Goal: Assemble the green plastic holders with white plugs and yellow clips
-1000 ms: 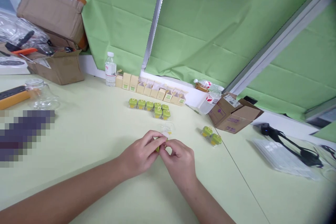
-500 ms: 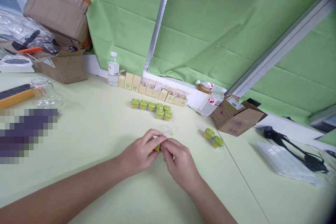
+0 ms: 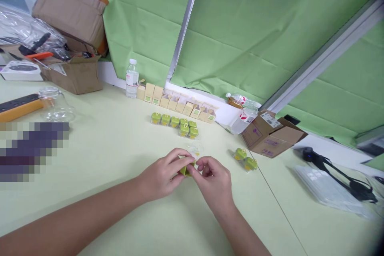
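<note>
My left hand [image 3: 163, 174] grips a small green lid [image 3: 187, 170], its hollow side facing toward me. My right hand [image 3: 214, 180] is closed at the lid's right edge, with the thumb reaching into the hollow and the other fingers curled. Whether a small part sits between those fingertips is hidden. Just beyond the hands lies a clear container base [image 3: 195, 149] with a bit of yellow in it. Farther back, several small clear containers with green lids [image 3: 174, 121] stand in a cluster. Two more such containers [image 3: 245, 159] stand to the right.
A row of small cream cartons [image 3: 177, 102] lines the wall, with a water bottle [image 3: 132, 79] at its left end. Other bottles [image 3: 241, 121] lie beside a cardboard box [image 3: 271, 134] at right. At left are a glass jar [image 3: 55, 106] and an orange power strip [image 3: 24, 108].
My right hand has shifted slightly right and opened its grip a little, with its thumb now in the lid. The lid has tilted, showing more of its hollow side.
</note>
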{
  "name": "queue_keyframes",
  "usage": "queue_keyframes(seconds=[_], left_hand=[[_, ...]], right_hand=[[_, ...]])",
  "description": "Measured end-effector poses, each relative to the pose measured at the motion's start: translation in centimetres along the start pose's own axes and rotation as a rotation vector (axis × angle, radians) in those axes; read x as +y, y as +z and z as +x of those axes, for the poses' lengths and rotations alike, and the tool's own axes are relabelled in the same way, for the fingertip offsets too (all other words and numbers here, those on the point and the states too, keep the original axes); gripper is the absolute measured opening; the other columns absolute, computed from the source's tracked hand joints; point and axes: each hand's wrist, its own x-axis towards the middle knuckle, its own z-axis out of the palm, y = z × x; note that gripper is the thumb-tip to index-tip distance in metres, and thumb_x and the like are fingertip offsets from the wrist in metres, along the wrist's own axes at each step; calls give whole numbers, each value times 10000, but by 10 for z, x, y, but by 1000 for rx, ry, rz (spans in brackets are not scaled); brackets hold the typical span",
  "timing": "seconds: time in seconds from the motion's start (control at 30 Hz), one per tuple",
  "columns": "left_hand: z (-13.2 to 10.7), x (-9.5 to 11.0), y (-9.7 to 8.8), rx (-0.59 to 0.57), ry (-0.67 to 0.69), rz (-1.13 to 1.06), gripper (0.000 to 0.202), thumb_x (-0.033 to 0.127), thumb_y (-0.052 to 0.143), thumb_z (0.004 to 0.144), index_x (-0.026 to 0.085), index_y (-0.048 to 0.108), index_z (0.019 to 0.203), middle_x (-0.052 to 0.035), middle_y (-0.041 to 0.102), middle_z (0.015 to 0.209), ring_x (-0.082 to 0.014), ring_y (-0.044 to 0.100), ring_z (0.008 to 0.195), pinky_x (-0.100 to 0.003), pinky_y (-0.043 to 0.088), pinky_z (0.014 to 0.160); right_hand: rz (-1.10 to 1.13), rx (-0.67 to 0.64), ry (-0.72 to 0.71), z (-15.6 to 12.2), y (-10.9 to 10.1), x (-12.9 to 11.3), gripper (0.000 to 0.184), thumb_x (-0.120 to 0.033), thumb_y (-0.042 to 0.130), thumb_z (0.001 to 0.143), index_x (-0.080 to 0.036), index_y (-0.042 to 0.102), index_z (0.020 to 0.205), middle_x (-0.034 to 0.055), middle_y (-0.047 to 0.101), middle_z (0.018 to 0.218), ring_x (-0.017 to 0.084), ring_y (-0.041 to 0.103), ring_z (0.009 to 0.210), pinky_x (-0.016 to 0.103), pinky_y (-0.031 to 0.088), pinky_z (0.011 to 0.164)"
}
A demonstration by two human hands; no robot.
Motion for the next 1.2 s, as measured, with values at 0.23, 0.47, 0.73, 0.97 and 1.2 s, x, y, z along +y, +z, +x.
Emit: queue_keyframes(seconds=[0.23,0.47,0.73,0.97,1.2], left_hand=[[1,0,-4,20,10,-109,553,111,609,883,318,478,1379,-86,509,1284,-178,604,1030,-297,552,809],[10,7,-16,-49,-341,-467,258,307,449,1002,175,646,1103,-61,666,955,-157,593,827,-285,480,724],[12,-2,-11,-84,-482,-693,228,336,573,942,141,587,825,-28,630,796,-138,580,743,-257,440,685],[13,-11,-18,-156,-465,-695,252,365,596,937,133,603,838,-33,621,781,-142,578,724,-276,454,690],[12,-12,-17,-161,-478,-701,278,401,609,927,142,606,828,-8,596,760,-129,555,712,-261,442,684]], right_hand=[[573,-433,245,10,-3,3,250,-419,707,835,-184,683,917,21,674,750,139,604,640,238,499,518],[719,-431,302,11,-2,2,242,-402,753,806,-176,670,829,6,634,706,119,557,616,228,501,499],[768,-450,341,9,2,2,266,-418,766,788,-176,656,809,-1,617,688,116,542,595,237,481,498],[759,-472,317,6,-2,-3,232,-392,755,805,-177,679,846,3,606,697,114,517,596,232,439,500],[733,-433,323,6,-2,-6,246,-415,762,787,-188,680,834,2,613,685,119,518,586,231,423,487]])
